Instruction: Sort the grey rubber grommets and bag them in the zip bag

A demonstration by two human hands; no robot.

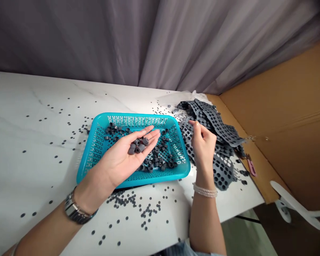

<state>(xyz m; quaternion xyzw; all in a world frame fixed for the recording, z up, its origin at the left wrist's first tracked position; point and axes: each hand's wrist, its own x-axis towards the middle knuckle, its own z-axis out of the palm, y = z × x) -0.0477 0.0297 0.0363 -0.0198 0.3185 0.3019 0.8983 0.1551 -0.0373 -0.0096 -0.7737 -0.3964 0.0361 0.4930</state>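
From my distant seat I see the left hand [125,156] palm up over the teal slotted basket [138,114], fingers extended and unclenched beneath a small cluster of dark hollow caps [145,142]; the right hand [204,142] is curled beside the basket's right end, near the perforated dark sheets [221,124], and I cannot tell whether its fingertips pinch anything; I'd hold the left palm level and slightly cupped, so any rolling cap should drop inside (loose dark discs [22,215] litter the white tabletop [13,177]); the caps are stubby cylinders, axes at mixed angles, one hollow end seemingly facing me.
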